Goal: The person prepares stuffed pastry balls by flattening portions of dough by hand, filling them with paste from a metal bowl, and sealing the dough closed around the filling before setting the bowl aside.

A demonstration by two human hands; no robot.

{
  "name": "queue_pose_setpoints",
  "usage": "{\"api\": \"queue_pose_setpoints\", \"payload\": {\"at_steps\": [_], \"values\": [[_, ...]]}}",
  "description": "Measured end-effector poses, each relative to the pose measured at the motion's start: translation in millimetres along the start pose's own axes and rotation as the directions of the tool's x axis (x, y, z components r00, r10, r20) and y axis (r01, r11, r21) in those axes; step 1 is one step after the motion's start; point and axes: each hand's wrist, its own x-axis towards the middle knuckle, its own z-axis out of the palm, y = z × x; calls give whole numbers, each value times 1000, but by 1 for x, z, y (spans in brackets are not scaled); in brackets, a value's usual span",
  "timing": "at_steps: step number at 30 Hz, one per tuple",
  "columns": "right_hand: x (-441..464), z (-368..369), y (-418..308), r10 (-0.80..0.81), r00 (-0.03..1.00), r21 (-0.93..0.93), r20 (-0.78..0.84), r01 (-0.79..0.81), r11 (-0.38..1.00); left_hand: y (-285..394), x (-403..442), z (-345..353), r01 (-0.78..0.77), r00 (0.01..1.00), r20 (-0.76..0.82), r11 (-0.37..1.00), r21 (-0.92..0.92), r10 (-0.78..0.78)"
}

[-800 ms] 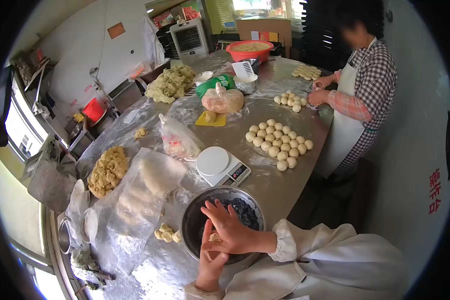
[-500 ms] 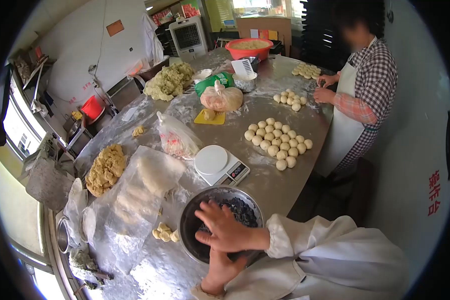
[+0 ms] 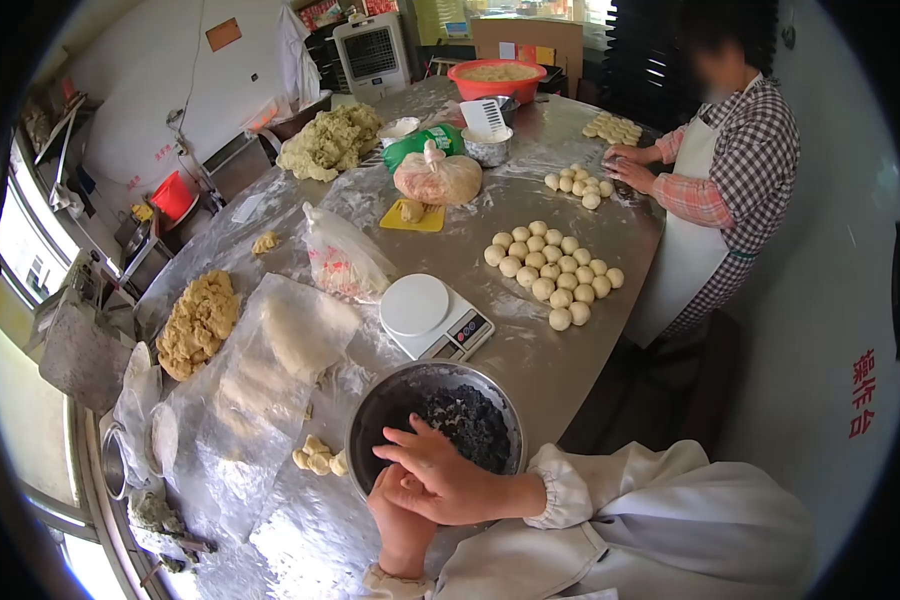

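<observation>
A metal bowl [image 3: 367, 395] of dark, crumbly filling [image 3: 470, 425] stands at the table's near edge. Over its near rim, my left hand [image 3: 400, 518] is curled closed; anything inside it is hidden. My right hand [image 3: 442, 478] lies across the top of the left, its fingers stretched out and apart, with the thumb against the left hand. Left of the bowl are small pieces of pale dough [image 3: 320, 457]. Just beyond the bowl sits a white kitchen scale [image 3: 432, 315].
Several round dough balls [image 3: 555, 270] rest on the metal table [image 3: 530, 375]. Plastic sheeting [image 3: 240, 440], yellow dough [image 3: 198, 325], a tied bag [image 3: 342, 255] and greenish dough [image 3: 332, 142] spread leftward. Across the table, a co-worker [image 3: 720, 180] handles something near more dough pieces.
My hands have come together: the right hand now lies against the left, which has curled closed. Both have shifted slightly left and toward the bowl's near rim. The co-worker's hands have moved lower.
</observation>
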Motion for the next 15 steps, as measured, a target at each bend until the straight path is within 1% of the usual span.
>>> {"api": "queue_pose_setpoints", "payload": {"at_steps": [3,4,6,7,8,9,11,13,14,15], "values": [[-2,-10,9,-173,985,32,16,172,985,-5,-6,-2,6,995,-97,996,90,3],[4,-22,-4,-221,975,-20,-23,221,975,-5,-6,-7,-22,1000,-4,987,159,23],[0,-26,-3,-95,994,15,58,94,995,1,-9,-3,103,995,-3,993,-62,-103],[-2,-27,-3,-32,993,33,112,28,999,4,-12,-2,173,984,-1,970,-172,-175],[-2,-29,-4,-84,993,24,82,82,996,6,-11,-6,159,987,52,973,-167,-153],[-3,-30,-5,-85,990,-8,113,87,996,3,-11,-8,98,993,83,986,-133,-88],[-9,-27,-9,-82,977,-41,197,92,995,-14,-22,-8,186,965,226,958,-218,-136],[-14,-25,-8,-76,979,-28,190,82,996,-9,-36,-4,301,943,249,888,-348,-222],[-14,-26,-4,-65,981,-29,183,72,997,-9,-41,-9,450,871,366,832,-324,-328],[-13,-31,0,-55,985,-42,166,63,997,-3,-43,-16,520,822,435,796,-310,-367]]}}
